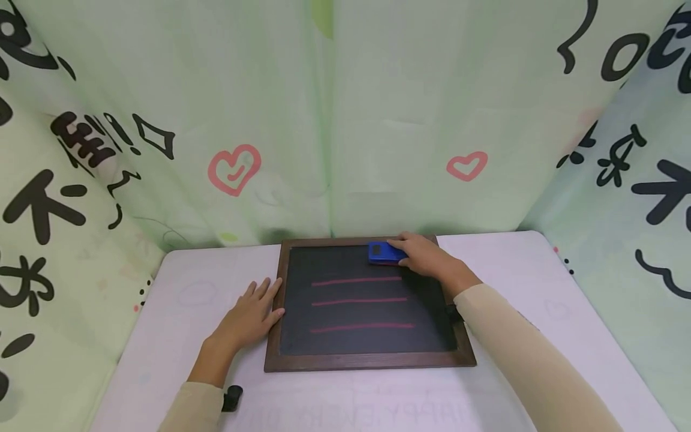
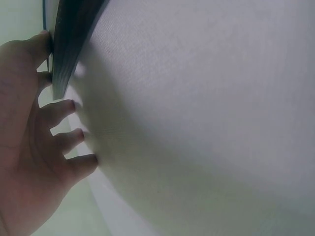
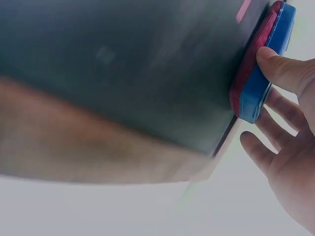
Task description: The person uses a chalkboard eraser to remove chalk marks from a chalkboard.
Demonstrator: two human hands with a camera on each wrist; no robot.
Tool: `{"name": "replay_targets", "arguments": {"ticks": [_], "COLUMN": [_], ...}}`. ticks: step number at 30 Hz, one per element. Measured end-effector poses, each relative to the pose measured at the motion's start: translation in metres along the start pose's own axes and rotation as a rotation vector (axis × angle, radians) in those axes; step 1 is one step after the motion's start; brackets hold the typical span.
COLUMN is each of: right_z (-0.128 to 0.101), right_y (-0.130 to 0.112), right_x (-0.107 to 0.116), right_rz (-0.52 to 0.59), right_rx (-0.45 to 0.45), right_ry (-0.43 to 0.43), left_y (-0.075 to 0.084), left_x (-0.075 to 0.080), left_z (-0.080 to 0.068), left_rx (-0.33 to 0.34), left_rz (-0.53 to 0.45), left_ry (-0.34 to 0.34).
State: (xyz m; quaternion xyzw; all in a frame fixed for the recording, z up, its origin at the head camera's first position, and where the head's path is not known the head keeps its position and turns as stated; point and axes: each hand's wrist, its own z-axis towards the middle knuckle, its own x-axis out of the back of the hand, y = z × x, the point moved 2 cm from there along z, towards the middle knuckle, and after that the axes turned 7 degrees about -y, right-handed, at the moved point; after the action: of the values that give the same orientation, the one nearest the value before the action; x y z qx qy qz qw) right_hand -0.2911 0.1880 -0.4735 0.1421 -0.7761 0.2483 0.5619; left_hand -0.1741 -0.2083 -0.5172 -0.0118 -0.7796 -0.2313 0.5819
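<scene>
Right hand grips one blue eraser at far edge of one chalkboard; left hand spread flat, touching its left frame; I count three pink lines.

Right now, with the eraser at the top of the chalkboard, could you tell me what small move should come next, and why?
Probably draw the blue eraser down onto the top red line. The right hand holds it on the chalkboard just above that line, three red lines remain unwiped, and the left hand lies flat against the left frame, steadying the board.
</scene>
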Motion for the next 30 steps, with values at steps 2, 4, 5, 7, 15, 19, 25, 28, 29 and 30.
{"name": "replay_targets", "arguments": {"ticks": [2, 4, 5, 7, 15, 19, 25, 28, 29, 30], "right_z": [-0.006, -0.010, -0.012, -0.016, -0.023, -0.023, -0.026, -0.029, -0.030, -0.032], "right_y": [0.007, 0.013, 0.016, 0.020, 0.032, 0.031, 0.031, 0.029, 0.028, 0.027], "right_x": [0.000, 0.000, 0.001, 0.001, 0.003, 0.002, -0.001, -0.003, -0.003, -0.004], "right_rz": [0.001, 0.023, 0.039, 0.047, 0.046, 0.047, 0.033, 0.026, 0.022, 0.015], "right_rx": [-0.008, -0.024, -0.036, -0.045, -0.056, -0.051, -0.046, -0.040, -0.037, -0.033], "right_ry": [0.017, 0.023, 0.019, 0.019, 0.010, 0.014, 0.030, 0.037, 0.038, 0.041], "left_y": [0.000, -0.001, -0.001, -0.002, -0.001, -0.001, 0.001, 0.000, 0.000, 0.000], "left_x": [-0.001, -0.001, -0.002, -0.002, -0.001, -0.002, -0.001, -0.001, -0.001, 0.000], "left_z": [0.000, 0.000, 0.000, 0.000, 0.001, -0.001, -0.001, -0.001, -0.001, -0.001], "left_rx": [0.003, 0.011, 0.012, 0.016, 0.002, 0.003, 0.004, 0.008, 0.009, 0.009], "left_rz": [0.002, 0.003, 0.004, 0.007, 0.003, 0.000, 0.004, 0.010, 0.015, 0.016], "left_ry": [-0.005, -0.011, -0.011, -0.012, -0.009, -0.010, -0.009, -0.005, -0.004, -0.004]}}
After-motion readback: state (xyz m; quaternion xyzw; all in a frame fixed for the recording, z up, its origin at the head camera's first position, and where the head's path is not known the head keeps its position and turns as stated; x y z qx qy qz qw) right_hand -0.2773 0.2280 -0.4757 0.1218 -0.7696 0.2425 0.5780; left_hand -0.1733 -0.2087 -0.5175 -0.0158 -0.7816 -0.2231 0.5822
